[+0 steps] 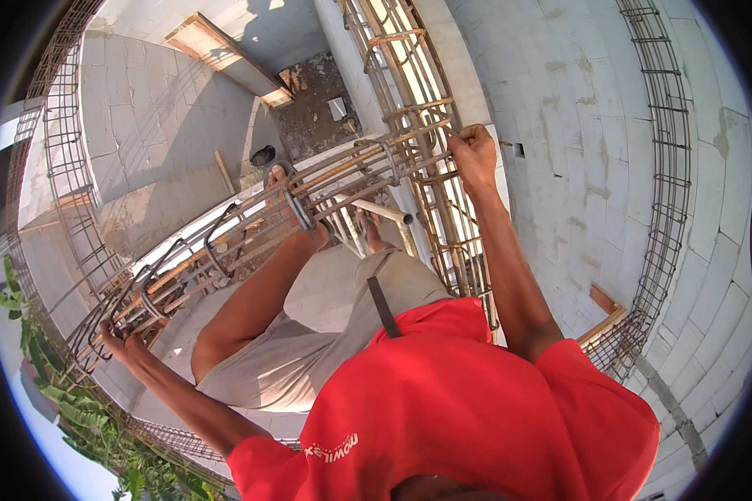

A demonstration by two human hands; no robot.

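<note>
In the head view, the left hand holds the steel cage near its left end, and the right hand is closed on its right end, which crosses over a second cage beside the block wall.

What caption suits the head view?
Left hand and right hand near opposite ends of a long, brown steel-bar cage.

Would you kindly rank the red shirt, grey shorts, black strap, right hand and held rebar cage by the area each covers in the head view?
1. Red shirt
2. Grey shorts and rebar cage: too close to rank, as the cage is long but openwork
3. Right hand
4. Black strap
</note>
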